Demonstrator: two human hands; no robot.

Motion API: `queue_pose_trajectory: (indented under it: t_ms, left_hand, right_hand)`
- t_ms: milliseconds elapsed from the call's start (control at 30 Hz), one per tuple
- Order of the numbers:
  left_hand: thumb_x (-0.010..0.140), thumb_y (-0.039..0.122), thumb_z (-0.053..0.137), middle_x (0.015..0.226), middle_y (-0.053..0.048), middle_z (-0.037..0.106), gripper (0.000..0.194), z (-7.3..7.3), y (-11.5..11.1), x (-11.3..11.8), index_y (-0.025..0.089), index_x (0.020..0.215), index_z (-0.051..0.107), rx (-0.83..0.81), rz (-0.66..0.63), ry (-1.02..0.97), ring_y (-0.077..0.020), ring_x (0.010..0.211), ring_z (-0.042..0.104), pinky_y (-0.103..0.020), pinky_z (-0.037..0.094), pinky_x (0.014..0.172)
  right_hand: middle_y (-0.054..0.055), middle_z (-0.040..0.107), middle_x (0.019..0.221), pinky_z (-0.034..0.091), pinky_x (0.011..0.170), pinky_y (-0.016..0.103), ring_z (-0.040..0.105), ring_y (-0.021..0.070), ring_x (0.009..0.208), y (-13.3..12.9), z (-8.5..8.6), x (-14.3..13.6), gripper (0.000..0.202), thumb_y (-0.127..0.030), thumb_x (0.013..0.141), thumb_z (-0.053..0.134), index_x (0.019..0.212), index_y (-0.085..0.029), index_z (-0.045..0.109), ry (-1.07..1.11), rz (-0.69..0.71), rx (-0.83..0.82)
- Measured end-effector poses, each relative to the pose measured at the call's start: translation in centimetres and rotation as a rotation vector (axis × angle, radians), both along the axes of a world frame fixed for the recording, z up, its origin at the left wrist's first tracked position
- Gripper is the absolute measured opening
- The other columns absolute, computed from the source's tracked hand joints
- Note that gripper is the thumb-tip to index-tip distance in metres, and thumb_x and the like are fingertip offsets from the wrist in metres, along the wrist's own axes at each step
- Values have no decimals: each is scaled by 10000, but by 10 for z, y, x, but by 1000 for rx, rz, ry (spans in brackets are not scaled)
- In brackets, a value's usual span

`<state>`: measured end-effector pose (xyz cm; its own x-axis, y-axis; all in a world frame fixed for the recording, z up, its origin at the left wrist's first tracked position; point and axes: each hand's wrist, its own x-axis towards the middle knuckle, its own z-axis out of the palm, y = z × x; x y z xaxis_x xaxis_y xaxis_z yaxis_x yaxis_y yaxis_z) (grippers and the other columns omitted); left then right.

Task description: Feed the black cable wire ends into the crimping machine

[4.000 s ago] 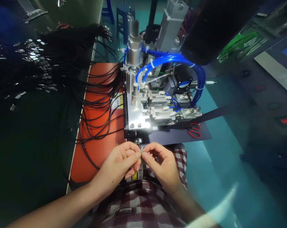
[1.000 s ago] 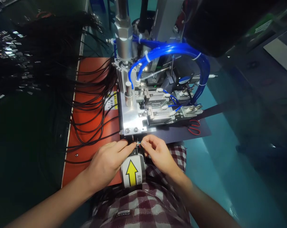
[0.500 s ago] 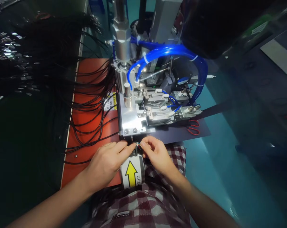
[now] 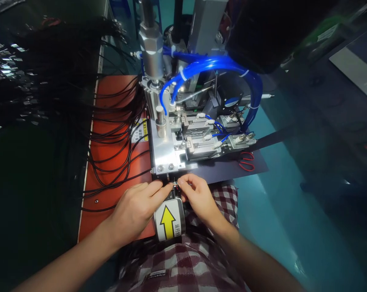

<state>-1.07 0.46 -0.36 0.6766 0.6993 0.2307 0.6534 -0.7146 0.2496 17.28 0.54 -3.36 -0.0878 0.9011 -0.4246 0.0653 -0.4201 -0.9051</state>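
A tiny metallic connector-like piece (image 4: 175,184) with thin coloured wire ends sits between my fingertips, just before the front edge of the machine. My right hand (image 4: 199,196) pinches it from the right with thumb and forefinger. From the left, my left hand (image 4: 137,206) reaches in, fingers pressed together and forefinger tip touching the piece's left side; its thumb is hidden, and what it grips does not show. Beneath the fingers is a dark narrow fixture, and in front of it a white cover (image 4: 169,219) bears a yellow arrow.
The metal press machine (image 4: 160,152) with blue air hoses (image 4: 213,64) stands right ahead. Black cables (image 4: 116,162) spread over an orange-red surface (image 4: 110,223) on the left. Red-handled scissors (image 4: 247,162) lie at the right on the dark plate (image 4: 228,172).
Both hands stay nearly in place around the small piece. The view has shifted slightly, so the machine appears a little further left.
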Motion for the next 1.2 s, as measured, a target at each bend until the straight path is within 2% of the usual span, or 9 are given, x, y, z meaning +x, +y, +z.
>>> queue_pose_trajectory:
  t_ms: [100,167,233,333,467,633,967,1100,1200]
  left_hand:
    - [913,113,370,820,-64,636,301,0,0,0,125,1162,539,-9,0,10,-169,650,577,-279,458,578]
    - [909,105,377,811,-60,635,283,0,0,0,122,1140,540,-16,-1,9,-170,646,576,-279,455,576]
    - [910,104,375,825,-64,643,255,0,1,0,125,1096,549,-15,-4,-4,-173,660,586,-279,460,585]
    - [921,119,361,847,-73,653,239,0,2,0,125,1066,551,2,-3,-27,-180,690,603,-281,474,600]
    - [931,146,361,823,-77,651,234,2,2,0,107,1062,550,-12,-10,-45,-186,693,611,-288,490,598]
    - [924,126,363,821,-84,652,231,4,3,1,96,1061,547,-33,-15,-64,-194,693,617,-299,505,592]
    - [918,124,371,831,-89,659,232,2,3,2,96,1066,547,-22,-14,-58,-206,697,624,-310,513,585]
    - [912,118,388,818,-79,657,234,0,4,1,99,1081,548,-34,-5,-63,-197,682,620,-303,509,580]
    - [908,115,398,826,-76,655,231,1,3,1,104,1081,551,-63,-8,-66,-194,684,617,-304,512,583]
  right_hand:
    - [-60,462,458,323,471,229,404,99,426,0,-2,2,246,-382,808,564,689,-169,529,116,20,-119]
    - [-61,455,452,323,477,229,394,97,428,-2,-2,5,252,-385,809,559,684,-169,524,152,11,-135]
    - [-51,476,497,336,483,234,414,105,449,-4,1,7,238,-391,828,542,744,-169,547,120,-23,-73]
    - [-6,560,664,356,504,249,450,117,512,-4,8,5,210,-372,853,530,842,-179,611,-92,-26,127]
    - [-12,534,652,350,524,256,439,126,548,-2,13,-4,137,-321,809,615,771,-195,653,-360,1,297]
    - [-19,517,627,358,533,251,434,116,551,-1,8,-13,115,-229,779,631,677,-177,618,-279,-122,349]
    - [-38,482,582,336,492,229,397,98,516,-5,3,-18,102,-231,737,636,678,-159,597,64,-290,192]
    - [-29,518,592,339,507,226,418,101,535,-6,3,-17,133,-266,718,655,674,-156,596,211,-304,32]
    - [-50,466,546,269,457,214,344,82,485,-4,3,-16,154,-284,711,655,656,-157,587,361,-306,-140]
